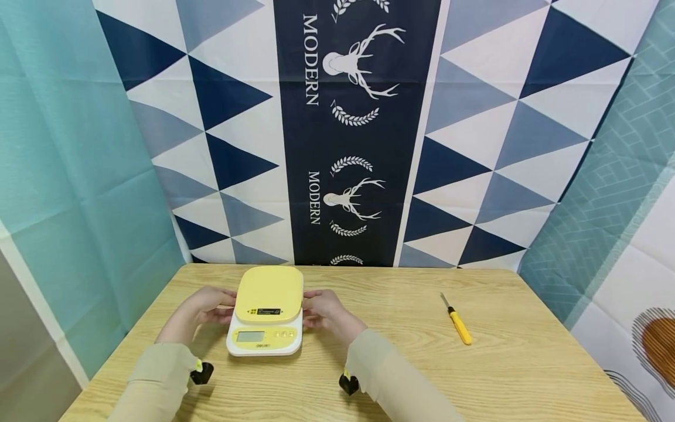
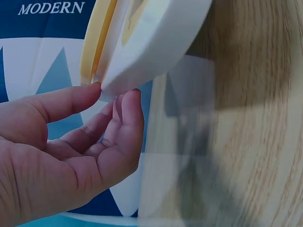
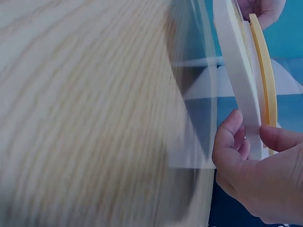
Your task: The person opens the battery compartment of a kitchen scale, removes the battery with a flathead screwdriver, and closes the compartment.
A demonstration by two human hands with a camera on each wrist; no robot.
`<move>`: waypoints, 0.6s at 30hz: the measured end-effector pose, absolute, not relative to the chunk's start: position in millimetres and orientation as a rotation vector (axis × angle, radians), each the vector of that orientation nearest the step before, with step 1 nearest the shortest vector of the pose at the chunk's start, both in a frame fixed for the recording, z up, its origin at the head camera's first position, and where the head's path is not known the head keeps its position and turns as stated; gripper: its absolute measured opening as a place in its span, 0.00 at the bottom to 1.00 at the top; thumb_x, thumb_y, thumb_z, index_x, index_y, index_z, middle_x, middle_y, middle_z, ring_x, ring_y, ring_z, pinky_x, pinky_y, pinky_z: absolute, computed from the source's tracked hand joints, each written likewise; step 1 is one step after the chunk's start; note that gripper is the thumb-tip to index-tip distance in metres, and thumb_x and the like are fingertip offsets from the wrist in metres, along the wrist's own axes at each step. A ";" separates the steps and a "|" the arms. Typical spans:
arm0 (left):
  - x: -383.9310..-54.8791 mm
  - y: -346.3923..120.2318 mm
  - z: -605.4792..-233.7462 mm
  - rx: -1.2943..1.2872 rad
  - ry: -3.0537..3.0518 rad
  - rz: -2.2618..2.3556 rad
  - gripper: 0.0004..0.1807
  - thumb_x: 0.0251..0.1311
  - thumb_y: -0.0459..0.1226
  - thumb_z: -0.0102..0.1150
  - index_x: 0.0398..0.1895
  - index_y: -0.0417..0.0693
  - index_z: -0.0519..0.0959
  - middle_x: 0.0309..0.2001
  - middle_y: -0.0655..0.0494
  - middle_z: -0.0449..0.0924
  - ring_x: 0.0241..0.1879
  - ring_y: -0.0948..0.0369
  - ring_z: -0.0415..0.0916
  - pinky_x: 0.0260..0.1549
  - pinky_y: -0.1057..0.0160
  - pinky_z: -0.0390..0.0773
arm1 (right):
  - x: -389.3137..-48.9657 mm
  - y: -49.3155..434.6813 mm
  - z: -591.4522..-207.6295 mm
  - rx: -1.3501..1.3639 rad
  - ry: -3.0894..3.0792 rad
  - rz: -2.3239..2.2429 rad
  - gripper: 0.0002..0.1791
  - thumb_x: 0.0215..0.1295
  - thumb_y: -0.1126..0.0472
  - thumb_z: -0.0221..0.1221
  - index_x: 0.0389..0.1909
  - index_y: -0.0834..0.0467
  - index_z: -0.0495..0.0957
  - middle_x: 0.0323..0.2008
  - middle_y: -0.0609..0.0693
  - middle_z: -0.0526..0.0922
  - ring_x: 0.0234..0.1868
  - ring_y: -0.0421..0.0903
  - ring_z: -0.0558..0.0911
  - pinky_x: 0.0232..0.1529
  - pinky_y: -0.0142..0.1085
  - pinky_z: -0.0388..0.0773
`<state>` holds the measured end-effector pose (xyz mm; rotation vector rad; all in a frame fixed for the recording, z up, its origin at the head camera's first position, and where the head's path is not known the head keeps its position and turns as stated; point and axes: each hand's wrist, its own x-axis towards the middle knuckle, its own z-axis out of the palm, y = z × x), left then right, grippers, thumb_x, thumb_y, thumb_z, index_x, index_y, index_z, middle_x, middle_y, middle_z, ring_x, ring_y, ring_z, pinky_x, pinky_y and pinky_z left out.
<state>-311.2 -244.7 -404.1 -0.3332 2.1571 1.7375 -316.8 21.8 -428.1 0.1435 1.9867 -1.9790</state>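
A kitchen scale (image 1: 269, 293) with a yellow top plate and a white body is held between both hands at the left part of the table. Its grey display and buttons face me. In the left wrist view, my left hand (image 2: 85, 156) pinches the scale's edge, thumb near the yellow plate and curled fingers beneath the white body. My right hand (image 3: 258, 175) grips the opposite side likewise, thumb on one face and fingers on the other. Both wrist views show the scale raised off the wood.
A screwdriver (image 1: 460, 327) with a yellow handle lies on the wooden table (image 1: 390, 334), well right of the hands. Behind the table hangs a patterned cloth (image 1: 348, 135); a teal curtain (image 1: 79, 146) borders the left side.
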 end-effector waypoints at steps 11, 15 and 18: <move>-306.5 -231.8 -391.3 -0.219 2.135 1.807 0.25 0.62 0.28 0.52 0.62 0.28 0.62 0.37 0.49 0.76 0.33 0.60 0.77 0.35 0.62 0.83 | -317.9 41.3 -419.2 0.056 1.978 -1.967 0.18 0.63 0.69 0.56 0.55 0.65 0.72 0.32 0.53 0.79 0.28 0.45 0.78 0.28 0.34 0.80; -306.4 -225.9 -387.5 -0.202 2.142 1.817 0.25 0.63 0.28 0.51 0.62 0.28 0.61 0.38 0.49 0.77 0.32 0.61 0.78 0.35 0.61 0.84 | -317.4 47.9 -414.0 0.056 1.983 -1.960 0.19 0.64 0.69 0.55 0.56 0.64 0.72 0.35 0.54 0.80 0.30 0.45 0.79 0.29 0.35 0.81; -306.7 -221.0 -385.3 -0.202 2.158 1.827 0.24 0.63 0.29 0.52 0.61 0.29 0.62 0.40 0.48 0.77 0.32 0.62 0.79 0.35 0.61 0.84 | -317.9 52.6 -410.4 0.052 1.980 -1.964 0.19 0.65 0.68 0.54 0.57 0.63 0.71 0.34 0.53 0.80 0.30 0.45 0.79 0.30 0.35 0.81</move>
